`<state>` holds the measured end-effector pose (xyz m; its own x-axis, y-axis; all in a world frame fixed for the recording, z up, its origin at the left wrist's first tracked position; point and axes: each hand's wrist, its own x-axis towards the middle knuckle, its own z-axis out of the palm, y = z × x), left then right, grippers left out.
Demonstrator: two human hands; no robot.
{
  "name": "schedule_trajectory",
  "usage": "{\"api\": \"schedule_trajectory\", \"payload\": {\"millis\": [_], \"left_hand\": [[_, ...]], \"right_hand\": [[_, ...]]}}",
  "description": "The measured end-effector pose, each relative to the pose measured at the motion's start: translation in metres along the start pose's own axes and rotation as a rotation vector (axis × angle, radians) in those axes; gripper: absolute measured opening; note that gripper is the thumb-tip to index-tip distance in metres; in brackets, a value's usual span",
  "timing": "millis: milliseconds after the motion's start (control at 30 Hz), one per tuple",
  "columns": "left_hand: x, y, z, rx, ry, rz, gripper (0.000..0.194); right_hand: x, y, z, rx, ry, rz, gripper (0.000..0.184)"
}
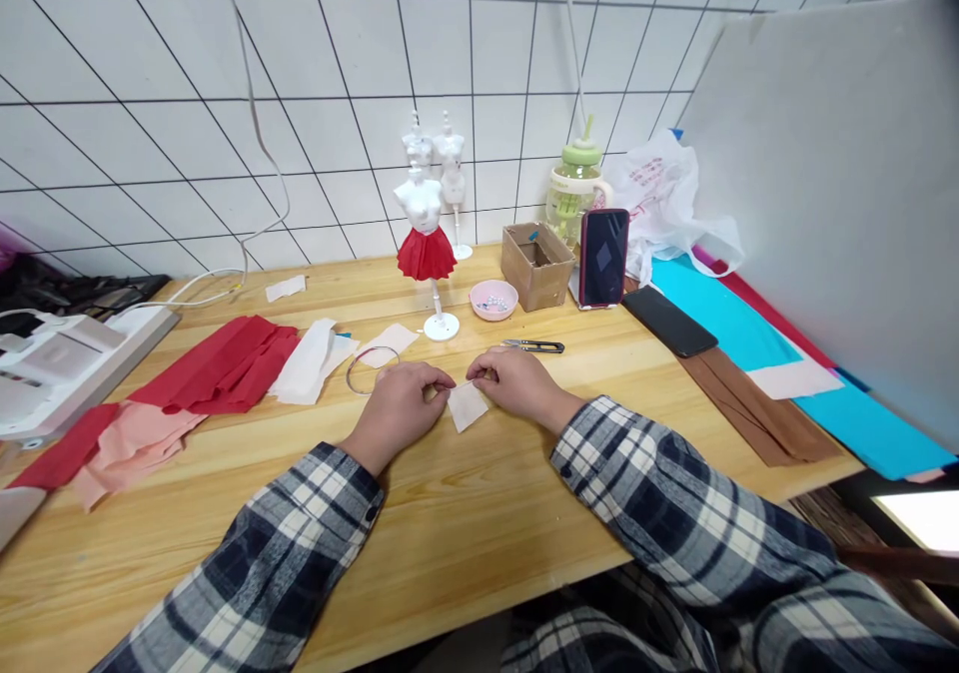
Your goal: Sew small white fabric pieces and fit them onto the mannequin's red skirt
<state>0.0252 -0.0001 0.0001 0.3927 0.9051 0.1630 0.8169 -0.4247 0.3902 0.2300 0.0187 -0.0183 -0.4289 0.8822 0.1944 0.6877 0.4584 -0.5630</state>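
Observation:
My left hand (401, 408) and my right hand (516, 383) rest on the wooden table (465, 523), fingers pinched together. Between them they hold a small white piece of paper or cloth (468, 405). A thin clear ring (370, 368) lies just beyond my left hand. Small black thread snips (535, 345) lie just beyond my right hand. A white doll mannequin with a red pleated skirt (427, 249) stands further back.
Red and pink sheets (187, 378) and white pieces (309, 361) lie at left beside a white machine (52, 368). Pink dish (493, 300), cardboard box (536, 266), upright phone (603, 256), flat phone (668, 321), bottle (575, 189), and blue, brown sheets (756, 373) sit at right.

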Motion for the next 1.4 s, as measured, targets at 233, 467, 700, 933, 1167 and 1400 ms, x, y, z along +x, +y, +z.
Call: {"api": "schedule_trajectory", "payload": {"millis": [233,467,700,933,1167,1400], "left_hand": [[-0.002,0.005,-0.001,0.133,0.019,0.078,0.021],[-0.004,0.01,-0.002,0.215,0.037,0.165,0.023],[-0.005,0.014,-0.006,0.255,0.006,0.235,0.024],[-0.005,0.014,-0.012,0.21,-0.052,0.267,0.022],[-0.004,0.008,-0.009,0.185,0.003,0.267,0.022],[-0.003,-0.002,-0.005,-0.015,0.107,0.083,0.032]], "right_hand": [[-0.005,-0.001,-0.005,-0.037,0.017,-0.115,0.03],[-0.005,-0.002,-0.007,-0.088,-0.03,-0.144,0.028],[-0.007,-0.006,-0.012,-0.157,-0.092,-0.111,0.032],[-0.005,-0.007,-0.012,-0.096,0.007,0.029,0.024],[-0.006,-0.014,-0.003,-0.137,0.0,-0.007,0.01],[-0.005,-0.016,-0.003,-0.002,0.041,-0.067,0.005]]}}
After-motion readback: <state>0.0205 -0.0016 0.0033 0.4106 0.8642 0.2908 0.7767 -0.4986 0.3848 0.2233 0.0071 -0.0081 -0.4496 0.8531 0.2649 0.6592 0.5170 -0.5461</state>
